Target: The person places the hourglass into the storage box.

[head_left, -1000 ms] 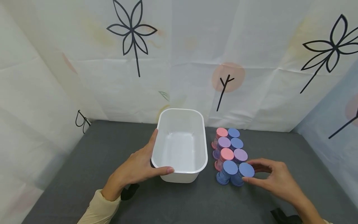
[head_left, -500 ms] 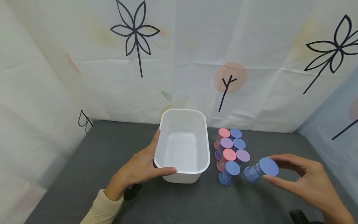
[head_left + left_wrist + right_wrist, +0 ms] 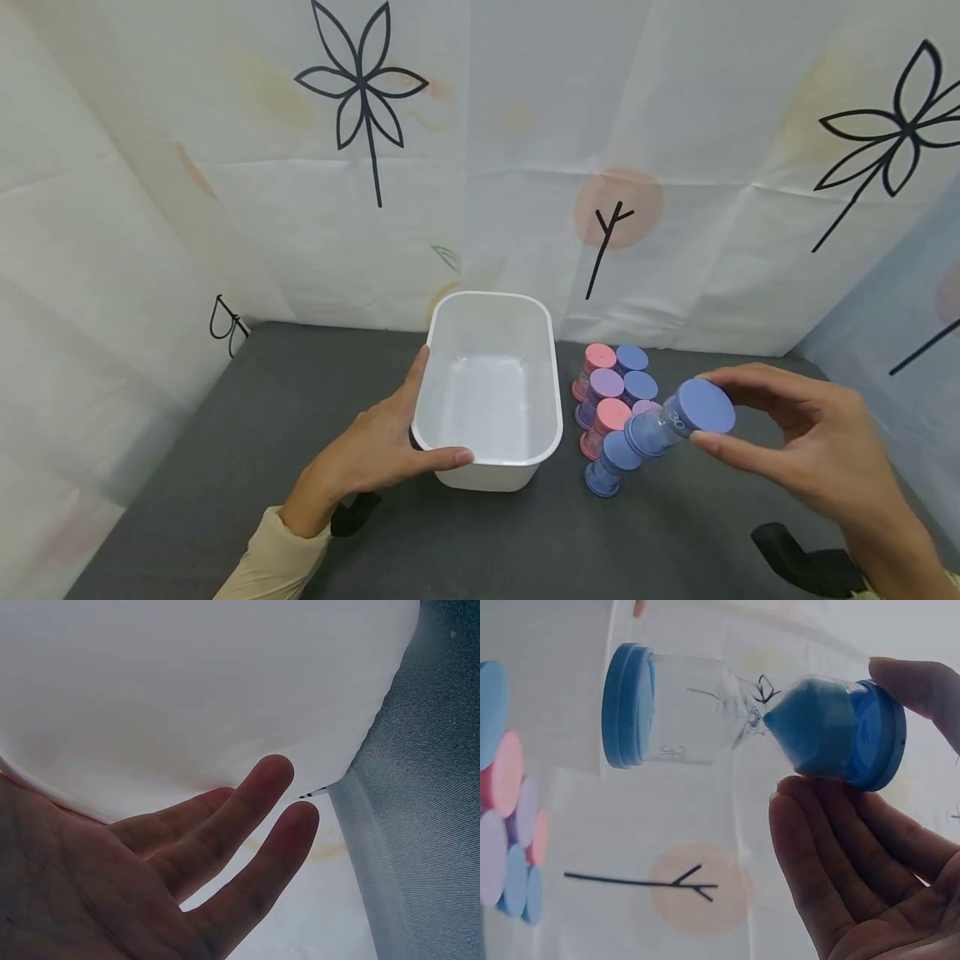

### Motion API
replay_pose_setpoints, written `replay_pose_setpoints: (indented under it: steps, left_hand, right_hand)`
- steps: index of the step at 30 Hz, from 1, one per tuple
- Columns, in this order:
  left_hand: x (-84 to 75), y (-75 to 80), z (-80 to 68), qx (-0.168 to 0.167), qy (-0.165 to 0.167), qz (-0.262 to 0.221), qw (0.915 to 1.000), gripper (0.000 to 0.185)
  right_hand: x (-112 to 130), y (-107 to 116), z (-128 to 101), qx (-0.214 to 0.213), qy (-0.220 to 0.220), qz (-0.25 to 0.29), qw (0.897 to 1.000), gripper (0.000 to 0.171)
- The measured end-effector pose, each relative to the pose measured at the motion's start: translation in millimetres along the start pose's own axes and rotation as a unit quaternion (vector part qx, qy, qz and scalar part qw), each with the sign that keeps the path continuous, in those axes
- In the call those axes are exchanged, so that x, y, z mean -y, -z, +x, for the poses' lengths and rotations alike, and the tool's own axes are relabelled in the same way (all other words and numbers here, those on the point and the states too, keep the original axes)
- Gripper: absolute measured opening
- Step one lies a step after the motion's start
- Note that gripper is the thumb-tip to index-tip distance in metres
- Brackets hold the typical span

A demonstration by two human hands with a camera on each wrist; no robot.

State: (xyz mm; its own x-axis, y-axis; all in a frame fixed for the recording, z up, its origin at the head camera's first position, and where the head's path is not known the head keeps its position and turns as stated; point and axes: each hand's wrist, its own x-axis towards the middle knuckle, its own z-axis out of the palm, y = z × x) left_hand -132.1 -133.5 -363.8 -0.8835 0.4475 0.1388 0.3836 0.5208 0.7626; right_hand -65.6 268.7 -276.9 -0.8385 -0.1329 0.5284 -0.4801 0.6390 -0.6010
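Note:
In the head view my right hand (image 3: 813,437) pinches the blue cap of a sand timer (image 3: 678,419), lifted and tilted above the table. The right wrist view shows this sand timer (image 3: 697,709) with clear bulbs and blue sand gathered at the held end. My left hand (image 3: 367,458) rests against the near left corner of a white plastic tub (image 3: 487,477), thumb along the front rim. In the left wrist view its straight fingers (image 3: 259,787) lie beside the tub's outer wall (image 3: 187,675). Inside the tub only its white floor shows.
Right of the tub stand several upright sand timers in two rows, with pink (image 3: 612,414), purple (image 3: 606,383) and blue caps (image 3: 632,357). The lifted timer partly hides one purple cap. A patterned white cloth (image 3: 510,108) hangs behind the dark grey table (image 3: 337,358).
My right hand has taken the nearest right-hand blue sand timer from the group, drawn it right, then raised and tipped it. My left hand stays at the tub.

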Motion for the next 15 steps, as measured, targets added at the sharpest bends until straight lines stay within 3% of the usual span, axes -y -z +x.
replay_pose_setpoints:
  steps: [7, 15]
  left_hand:
    - [0.6, -1.0, -0.4, 0.001, 0.004, 0.000, 1.0000, 0.128]
    - [0.8, 0.0, -0.5, 0.003, 0.015, 0.005, 0.9999, 0.129]
  right_hand:
    - [10.5, -9.4, 32.5, 0.006, 0.027, 0.071, 0.997, 0.057]
    - [21.8, -30.2, 68.5, 0.042, 0.032, 0.139, 0.989, 0.045]
